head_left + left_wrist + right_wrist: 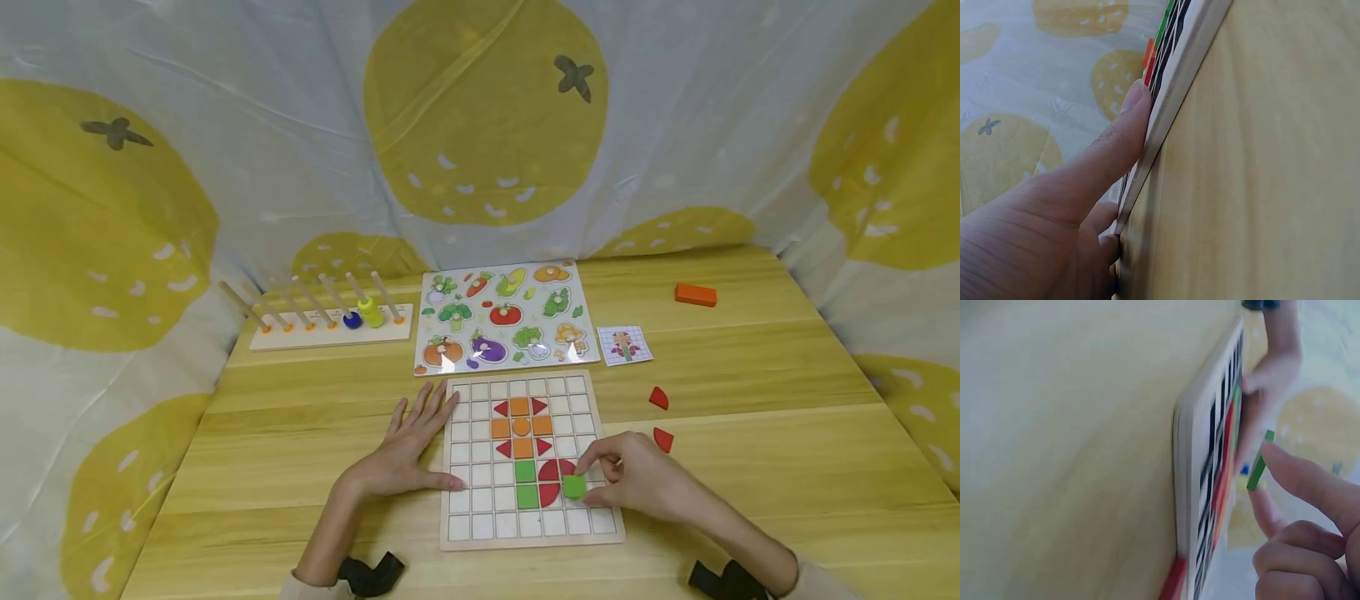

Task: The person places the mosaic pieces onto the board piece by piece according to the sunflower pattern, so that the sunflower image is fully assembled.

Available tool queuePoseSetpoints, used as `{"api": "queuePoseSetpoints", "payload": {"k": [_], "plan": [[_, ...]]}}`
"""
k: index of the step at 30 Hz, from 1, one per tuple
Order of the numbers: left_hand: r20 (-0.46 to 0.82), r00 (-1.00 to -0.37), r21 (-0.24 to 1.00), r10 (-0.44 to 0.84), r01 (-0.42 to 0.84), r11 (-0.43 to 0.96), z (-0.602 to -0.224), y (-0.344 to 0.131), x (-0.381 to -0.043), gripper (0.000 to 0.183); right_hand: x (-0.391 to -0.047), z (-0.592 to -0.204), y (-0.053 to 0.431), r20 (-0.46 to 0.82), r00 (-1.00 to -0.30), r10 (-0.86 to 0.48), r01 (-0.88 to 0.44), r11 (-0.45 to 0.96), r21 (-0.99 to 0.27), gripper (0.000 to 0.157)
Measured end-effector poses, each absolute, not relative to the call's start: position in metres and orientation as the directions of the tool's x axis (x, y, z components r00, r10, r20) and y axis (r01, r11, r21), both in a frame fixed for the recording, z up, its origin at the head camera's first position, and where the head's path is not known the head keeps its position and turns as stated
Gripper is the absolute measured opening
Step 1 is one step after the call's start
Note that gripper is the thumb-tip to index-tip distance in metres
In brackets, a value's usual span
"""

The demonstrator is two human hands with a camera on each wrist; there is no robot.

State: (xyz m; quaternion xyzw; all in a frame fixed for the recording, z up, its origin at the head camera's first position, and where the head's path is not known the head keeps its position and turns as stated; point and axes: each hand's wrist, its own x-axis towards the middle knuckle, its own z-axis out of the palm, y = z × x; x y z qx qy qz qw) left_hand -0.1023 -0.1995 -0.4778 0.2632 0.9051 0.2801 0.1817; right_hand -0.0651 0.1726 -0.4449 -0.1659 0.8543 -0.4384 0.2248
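Observation:
A wooden grid board (480, 525) lies on the table with orange, red and green tiles set in its squares. My right hand (637, 473) pinches a green square tile (574, 486) between thumb and forefinger over the board's lower right part. In the right wrist view that green tile (1260, 461) is held on edge, apart from the board's surface. My left hand (401, 454) spreads along the board's left edge, its thumb on the surface. Two green squares (527, 484) sit in one column, with red quarter-circle tiles (550, 471) beside them.
Two loose red quarter-circle tiles (663, 439) lie right of the board. A pattern card (625, 345), a vegetable puzzle (480, 317) and an orange block (696, 295) are farther back. At the back left stands a peg stand (330, 333) with blue and yellow pieces.

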Motion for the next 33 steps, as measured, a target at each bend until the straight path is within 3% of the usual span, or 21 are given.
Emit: {"api": "queuePoseSetpoints", "payload": {"k": [9,18,28,33], "plan": [[-0.186,-0.793,0.606,0.580,0.372,0.703,-0.480,-0.198,-0.103,0.121,-0.052,-0.453,0.133,-0.217,-0.793,-0.570,-0.129,0.505,-0.853,0.022],[-0.187,-0.795,0.606,0.578,0.370,0.705,-0.479,-0.200,-0.102,0.122,-0.045,-0.456,0.116,-0.186,-0.800,-0.571,-0.223,0.571,-0.790,0.024],[-0.184,-0.797,0.611,0.575,0.365,0.702,-0.478,-0.200,-0.103,0.122,-0.052,-0.457,0.115,-0.203,-0.736,-0.646,-0.193,0.487,-0.852,0.026],[-0.179,-0.796,0.606,0.578,0.374,0.702,-0.480,-0.200,-0.103,0.122,-0.054,-0.460,0.114,-0.208,-0.737,-0.643,-0.196,0.497,-0.845,0.025]]}}
